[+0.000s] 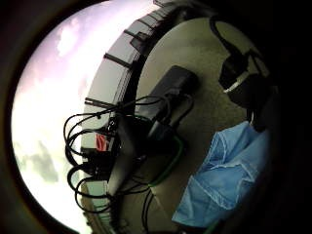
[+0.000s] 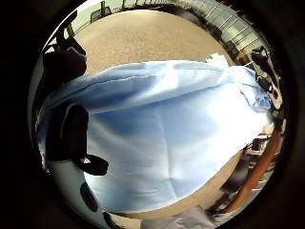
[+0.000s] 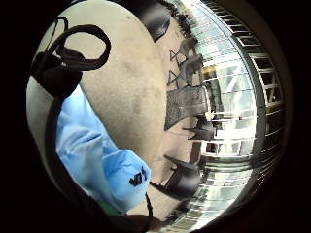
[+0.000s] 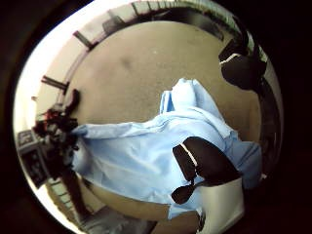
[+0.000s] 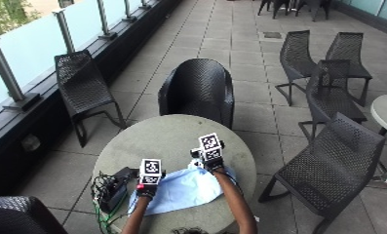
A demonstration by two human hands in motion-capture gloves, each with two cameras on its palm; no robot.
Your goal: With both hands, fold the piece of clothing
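A light blue garment [image 5: 183,190] lies spread on the near part of a round grey table [image 5: 173,136]. My left hand [image 5: 147,189] is at the cloth's far left corner and my right hand [image 5: 214,165] at its far right corner, where the fabric bunches up. In the left thumb side view the garment [image 2: 171,138] fills the picture beside my curled left thumb [image 2: 71,133]. In the right thumb side view my right thumb [image 4: 204,161] lies over the cloth [image 4: 141,156], which stretches away across the table. Both hands pinch the garment's edge.
A black box with tangled cables [image 5: 112,190] sits at the table's left edge, close to my left hand, and shows again as the box [image 1: 165,92]. Black wicker chairs stand behind the table [image 5: 196,90], to the left [image 5: 83,83] and to the right [image 5: 336,161].
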